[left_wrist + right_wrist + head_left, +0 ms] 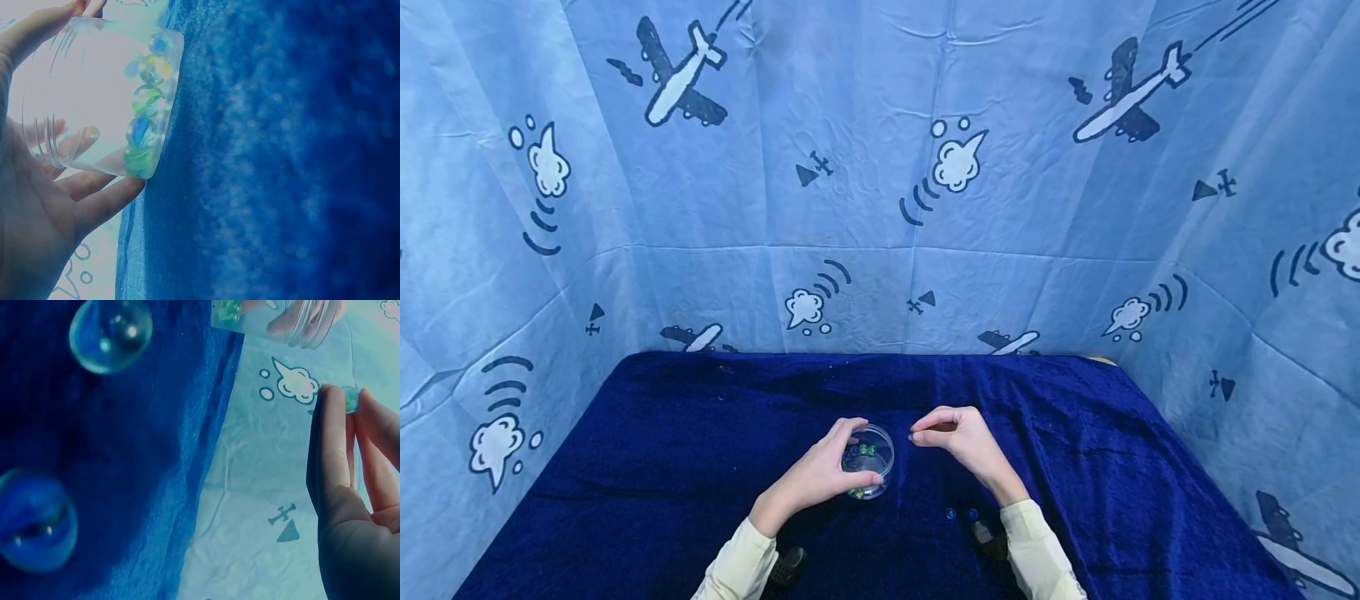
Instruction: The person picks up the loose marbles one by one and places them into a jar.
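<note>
A clear plastic jar (87, 94) with a threaded neck is gripped by my left hand (822, 468), thumb on one side and fingers round the other. Several glass marbles (148, 101), green, blue and yellow-swirled, lie along the jar's bottom. To the right of the jar, my right hand (967, 439) is raised over the cloth. Its thumb and fingertips pinch a green marble (351, 399), mostly covered by the fingers in the head view. Below that hand, two blue marbles (951, 513) rest on the cloth near the right wrist; they appear large in the right wrist view.
Dark blue velvety cloth (700, 450) covers the table. Light blue curtains (865, 208) printed with airplanes and clouds stand behind and at both sides. Dark wrist devices (790, 567) show beside the cream sleeves (741, 558).
</note>
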A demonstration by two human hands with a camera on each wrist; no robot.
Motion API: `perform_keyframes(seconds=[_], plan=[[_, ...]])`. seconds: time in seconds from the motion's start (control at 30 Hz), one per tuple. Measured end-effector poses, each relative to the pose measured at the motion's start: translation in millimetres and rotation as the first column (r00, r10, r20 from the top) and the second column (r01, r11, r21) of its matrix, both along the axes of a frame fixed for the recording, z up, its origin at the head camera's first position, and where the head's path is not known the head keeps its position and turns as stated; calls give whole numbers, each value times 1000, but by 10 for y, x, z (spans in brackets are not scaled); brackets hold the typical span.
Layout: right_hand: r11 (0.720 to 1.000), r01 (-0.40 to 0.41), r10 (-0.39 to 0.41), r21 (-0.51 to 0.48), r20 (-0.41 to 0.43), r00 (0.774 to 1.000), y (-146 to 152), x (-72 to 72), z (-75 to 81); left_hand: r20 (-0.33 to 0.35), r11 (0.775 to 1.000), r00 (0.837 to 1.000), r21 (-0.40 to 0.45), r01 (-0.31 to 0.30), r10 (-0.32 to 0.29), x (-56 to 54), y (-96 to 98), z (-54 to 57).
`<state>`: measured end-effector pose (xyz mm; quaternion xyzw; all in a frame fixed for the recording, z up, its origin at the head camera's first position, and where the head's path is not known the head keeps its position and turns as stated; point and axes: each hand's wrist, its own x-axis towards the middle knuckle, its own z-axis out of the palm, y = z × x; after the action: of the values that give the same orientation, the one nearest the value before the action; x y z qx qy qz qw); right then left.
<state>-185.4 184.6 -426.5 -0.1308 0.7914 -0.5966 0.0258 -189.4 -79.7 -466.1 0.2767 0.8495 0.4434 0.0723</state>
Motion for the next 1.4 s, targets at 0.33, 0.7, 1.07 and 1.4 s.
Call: perform_keyframes(seconds=[0.33,0.7,1.07,1.4], plan=[[1000,-8,8,-1,-115,993,-154,30,9,-7,1000,1000,12,6,-6,5,-9,10],[999,-28,33,35,-139,990,-289,74,9,-15,999,1000,36,22,-21,3,-6,9],[995,-28,44,99,-155,987,-386,101,7,-6,999,1000,42,29,-29,-4,-9,13],[987,-37,65,153,-185,980,-462,130,13,-12,1000,1000,22,21,-21,2,-12,21]])
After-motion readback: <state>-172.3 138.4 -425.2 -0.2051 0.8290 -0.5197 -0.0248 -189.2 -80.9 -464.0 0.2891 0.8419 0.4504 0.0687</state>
